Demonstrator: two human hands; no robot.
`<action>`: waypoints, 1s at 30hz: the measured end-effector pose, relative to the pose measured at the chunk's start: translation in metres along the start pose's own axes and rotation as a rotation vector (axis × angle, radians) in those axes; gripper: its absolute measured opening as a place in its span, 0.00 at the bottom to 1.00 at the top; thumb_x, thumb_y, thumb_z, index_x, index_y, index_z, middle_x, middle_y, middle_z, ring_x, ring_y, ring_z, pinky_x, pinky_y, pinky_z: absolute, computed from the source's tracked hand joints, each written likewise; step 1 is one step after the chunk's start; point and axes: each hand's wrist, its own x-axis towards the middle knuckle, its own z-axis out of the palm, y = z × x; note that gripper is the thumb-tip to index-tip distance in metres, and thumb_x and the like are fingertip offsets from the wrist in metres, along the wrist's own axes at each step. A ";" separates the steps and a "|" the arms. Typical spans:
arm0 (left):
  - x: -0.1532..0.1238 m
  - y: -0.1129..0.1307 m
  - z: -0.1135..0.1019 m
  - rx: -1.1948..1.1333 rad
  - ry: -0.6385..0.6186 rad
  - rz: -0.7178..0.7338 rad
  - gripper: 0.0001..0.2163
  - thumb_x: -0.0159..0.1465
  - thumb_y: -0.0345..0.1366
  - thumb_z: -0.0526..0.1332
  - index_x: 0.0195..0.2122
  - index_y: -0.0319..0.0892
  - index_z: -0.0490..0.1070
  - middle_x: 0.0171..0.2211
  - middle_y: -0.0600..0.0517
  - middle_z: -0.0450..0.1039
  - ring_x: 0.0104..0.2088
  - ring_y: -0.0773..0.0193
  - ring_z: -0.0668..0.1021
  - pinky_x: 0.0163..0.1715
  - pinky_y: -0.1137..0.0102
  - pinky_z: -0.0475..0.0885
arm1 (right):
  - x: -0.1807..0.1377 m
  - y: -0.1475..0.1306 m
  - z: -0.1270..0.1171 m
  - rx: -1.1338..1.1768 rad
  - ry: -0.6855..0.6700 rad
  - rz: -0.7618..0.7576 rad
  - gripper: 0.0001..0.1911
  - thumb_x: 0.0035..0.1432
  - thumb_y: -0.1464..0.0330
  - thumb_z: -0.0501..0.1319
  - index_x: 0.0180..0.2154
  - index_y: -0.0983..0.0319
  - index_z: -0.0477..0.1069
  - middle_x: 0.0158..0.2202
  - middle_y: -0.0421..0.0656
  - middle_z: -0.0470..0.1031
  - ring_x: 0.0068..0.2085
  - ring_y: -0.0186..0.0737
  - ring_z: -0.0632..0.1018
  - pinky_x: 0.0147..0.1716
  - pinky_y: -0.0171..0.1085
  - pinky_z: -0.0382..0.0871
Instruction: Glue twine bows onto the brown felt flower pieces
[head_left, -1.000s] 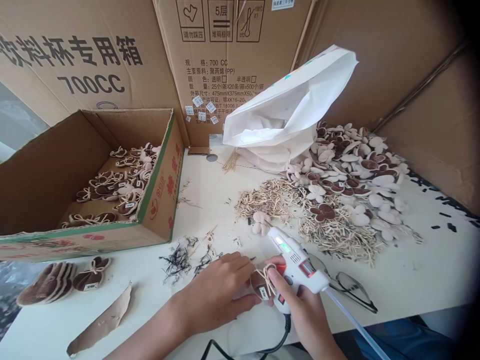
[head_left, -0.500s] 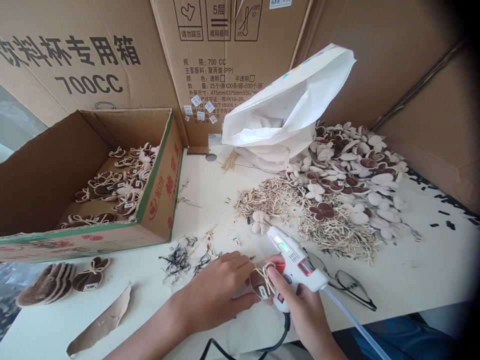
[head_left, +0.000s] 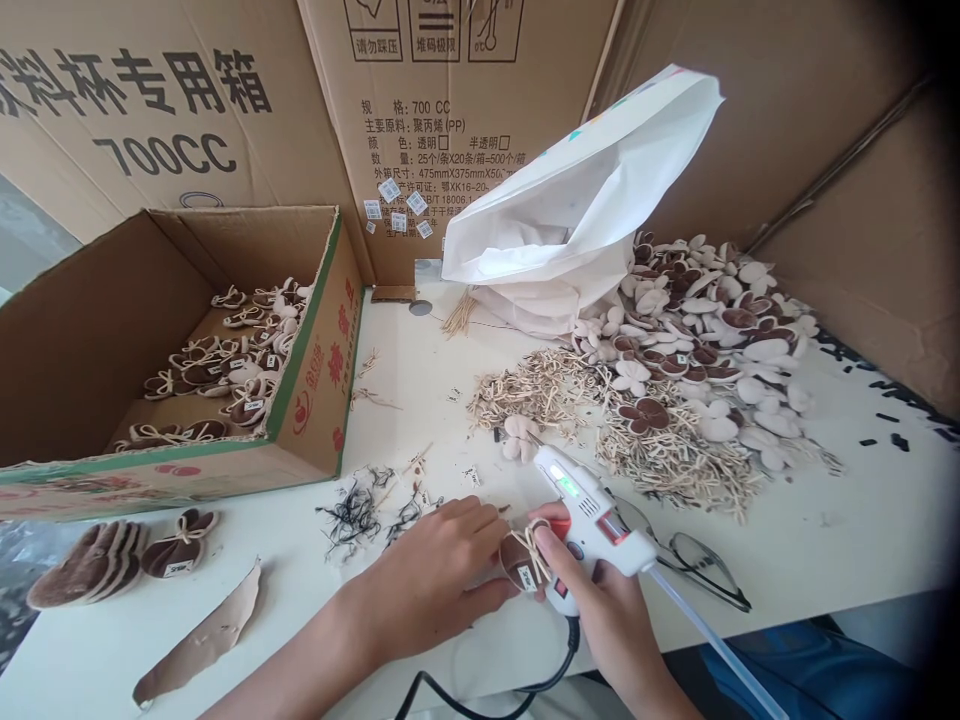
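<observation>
A white hot glue gun (head_left: 600, 515) with a lit green light is in my right hand (head_left: 611, 615), its nozzle angled up and left and a clear glue stick (head_left: 716, 640) out of its back. Between my hands is a small brown fuzzy piece (head_left: 514, 557) with a cream cord bow and a small white label (head_left: 527, 578). My left hand (head_left: 442, 565) grips its left edge with curled fingers, while my right thumb presses at the bow. Past the nozzle tip lies a pale petal-shaped piece (head_left: 519, 438). My left fingertips are partly hidden.
Left stands an open cardboard box (head_left: 307, 385) with bow-tied pieces inside. A pile of petal-shaped pieces (head_left: 697, 330), cord bows (head_left: 675, 465), a white bag (head_left: 570, 220) and glasses (head_left: 697, 560) lie right. Black threads (head_left: 352, 515), stacked brown pieces (head_left: 90, 565) and a torn cardboard strip (head_left: 202, 640) lie nearer.
The view has shifted slightly. Both hands keep nearly the same hold on the brown piece and the glue gun.
</observation>
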 end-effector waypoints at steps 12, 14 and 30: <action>0.000 -0.003 0.005 0.128 0.002 -0.004 0.06 0.72 0.38 0.62 0.42 0.43 0.67 0.40 0.50 0.73 0.41 0.55 0.75 0.41 0.63 0.69 | 0.002 0.006 -0.003 -0.016 -0.005 -0.021 0.18 0.56 0.54 0.72 0.40 0.59 0.76 0.25 0.37 0.71 0.24 0.35 0.70 0.23 0.35 0.70; -0.001 -0.002 0.006 0.133 -0.001 -0.007 0.06 0.72 0.39 0.61 0.43 0.43 0.67 0.41 0.50 0.73 0.41 0.55 0.75 0.41 0.63 0.69 | 0.002 0.005 -0.002 -0.016 -0.005 -0.024 0.17 0.57 0.55 0.72 0.40 0.59 0.76 0.25 0.37 0.70 0.24 0.35 0.70 0.23 0.34 0.69; 0.000 -0.002 0.004 0.200 0.005 0.015 0.06 0.73 0.39 0.60 0.44 0.43 0.66 0.41 0.50 0.74 0.42 0.54 0.75 0.40 0.62 0.70 | 0.002 0.005 -0.003 -0.063 -0.020 -0.029 0.16 0.59 0.55 0.71 0.41 0.59 0.75 0.26 0.36 0.71 0.24 0.34 0.69 0.24 0.34 0.68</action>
